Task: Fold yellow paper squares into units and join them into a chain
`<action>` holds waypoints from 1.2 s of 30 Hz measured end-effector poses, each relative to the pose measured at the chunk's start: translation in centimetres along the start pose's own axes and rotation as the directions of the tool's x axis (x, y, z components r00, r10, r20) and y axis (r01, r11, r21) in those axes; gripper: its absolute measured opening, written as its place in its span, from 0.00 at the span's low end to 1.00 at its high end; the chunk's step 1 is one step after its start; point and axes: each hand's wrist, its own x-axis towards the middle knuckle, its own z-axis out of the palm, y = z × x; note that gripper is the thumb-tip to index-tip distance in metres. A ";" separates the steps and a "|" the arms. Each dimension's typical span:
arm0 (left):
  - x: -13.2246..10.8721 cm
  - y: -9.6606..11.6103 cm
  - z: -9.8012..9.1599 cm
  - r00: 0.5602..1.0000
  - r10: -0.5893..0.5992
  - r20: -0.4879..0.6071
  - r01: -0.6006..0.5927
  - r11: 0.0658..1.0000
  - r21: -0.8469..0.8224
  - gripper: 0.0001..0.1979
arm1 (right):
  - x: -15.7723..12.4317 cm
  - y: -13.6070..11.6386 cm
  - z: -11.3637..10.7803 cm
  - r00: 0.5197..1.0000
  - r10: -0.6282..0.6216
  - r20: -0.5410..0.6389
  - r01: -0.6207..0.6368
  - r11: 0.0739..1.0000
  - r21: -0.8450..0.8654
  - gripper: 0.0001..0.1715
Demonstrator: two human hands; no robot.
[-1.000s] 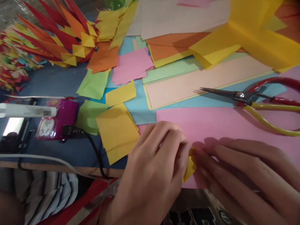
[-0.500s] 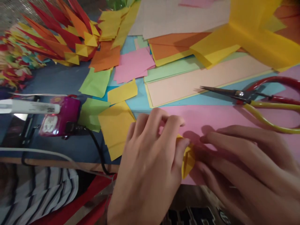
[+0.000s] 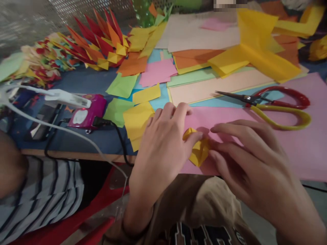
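Note:
A small folded piece of yellow paper (image 3: 200,152) lies on the pink sheet (image 3: 301,149) at the table's near edge. My left hand (image 3: 163,146) presses it with the thumb on top, the other fingers curled over the pink sheet. On the right side, my right hand (image 3: 245,153) pinches the paper's edge between thumb and fingertips. Part of the folded paper is hidden under the left thumb. Beyond the right hand rest scissors (image 3: 249,98) with one red and one yellow handle, blades apart and pointing left.
Loose yellow squares (image 3: 138,122), green papers (image 3: 119,110) and a pink stack (image 3: 158,72) lie to the left. A magenta power adapter (image 3: 88,112) with cables sits farther left. Behind it stands a red, orange and yellow folded-paper piece (image 3: 102,47). A person in a striped shirt (image 3: 51,187) sits at left.
The view has shifted, so more of the table's far side and my lap show. Both hands stay on the folded yellow paper, and more of it is visible between them.

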 end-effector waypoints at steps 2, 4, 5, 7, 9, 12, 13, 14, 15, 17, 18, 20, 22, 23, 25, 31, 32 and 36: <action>-0.6 0.3 -0.4 0.996 -0.013 -0.093 0.013 1.000 -0.008 0.17 | -0.2 -0.7 0.2 1.000 0.015 -0.026 -0.016 0.999 -0.034 0.10; -1.5 0.6 -1.0 0.984 -0.016 -0.176 0.008 0.999 -0.045 0.12 | -0.5 -1.7 0.4 0.998 0.022 -0.061 -0.027 0.995 -0.092 0.13; -2.0 0.6 -1.4 0.979 -0.009 -0.202 -0.003 0.998 -0.060 0.09 | -0.6 -2.3 0.6 0.996 0.027 -0.081 -0.036 0.992 -0.123 0.15; -3.0 0.7 -1.9 0.973 0.026 -0.229 -0.037 0.998 -0.045 0.04 | -1.0 -3.4 0.8 0.993 0.046 -0.113 -0.064 0.984 -0.167 0.17; -3.6 0.7 -1.8 0.976 0.073 -0.207 -0.079 0.997 -0.018 0.03 | -1.3 -4.4 1.1 0.988 0.069 -0.136 -0.094 0.978 -0.188 0.17; -4.1 0.9 -0.8 0.991 0.095 -0.097 -0.100 0.994 -0.049 0.05 | -1.5 -5.1 1.2 0.986 0.073 -0.151 -0.104 0.972 -0.211 0.15; -4.1 0.9 -0.3 0.994 0.090 -0.070 -0.094 0.994 -0.055 0.06 | -1.6 -5.1 1.2 0.986 0.066 -0.153 -0.098 0.972 -0.214 0.14; -4.2 0.8 0.1 0.995 0.086 -0.057 -0.089 0.995 -0.050 0.07 | -1.6 -5.1 1.1 0.988 0.054 -0.147 -0.084 0.976 -0.199 0.13; -4.2 0.8 0.5 0.995 0.088 -0.055 -0.090 0.995 -0.040 0.08 | -1.6 -5.0 1.0 0.990 0.043 -0.134 -0.065 0.984 -0.166 0.11; -4.2 0.5 1.0 0.992 0.113 -0.063 -0.115 0.993 -0.026 0.09 | -1.5 -4.5 0.7 0.994 0.017 -0.108 -0.026 0.996 -0.084 0.09; -4.2 0.3 1.2 0.989 0.129 -0.066 -0.131 0.991 -0.026 0.09 | -1.4 -4.2 0.6 0.995 -0.001 -0.103 -0.004 0.999 -0.051 0.08; -4.0 -0.1 1.1 0.986 0.159 -0.055 -0.161 0.987 -0.020 0.11 | -1.0 -3.3 0.3 0.994 -0.045 -0.104 0.041 0.999 -0.032 0.09; -3.7 -0.5 0.9 0.982 0.185 -0.041 -0.185 0.983 0.006 0.12 | -0.4 -2.3 0.1 0.990 -0.116 -0.077 0.113 0.993 -0.046 0.11; -3.5 -0.6 0.7 0.979 0.201 -0.031 -0.201 0.979 0.017 0.13 | -0.2 -1.9 0.1 0.987 -0.156 -0.042 0.154 0.986 -0.057 0.13; -3.2 -0.8 0.5 0.972 0.235 -0.011 -0.235 0.972 0.015 0.12 | 0.3 -1.1 0.1 0.977 -0.212 0.021 0.213 0.972 -0.101 0.14; -2.5 -1.4 0.5 0.953 0.301 0.024 -0.295 0.945 -0.142 0.11 | -0.1 0.1 0.4 0.992 -0.116 0.041 0.119 0.988 -0.094 0.17; -2.3 -1.4 0.5 0.951 0.309 0.023 -0.300 0.937 -0.176 0.12 | -0.3 0.3 0.4 0.995 -0.094 0.037 0.097 0.991 -0.089 0.18; -1.7 -1.5 0.4 0.963 0.269 -0.015 -0.265 0.938 -0.225 0.09 | -0.4 1.0 0.0 0.984 -0.158 0.086 0.166 0.980 -0.105 0.16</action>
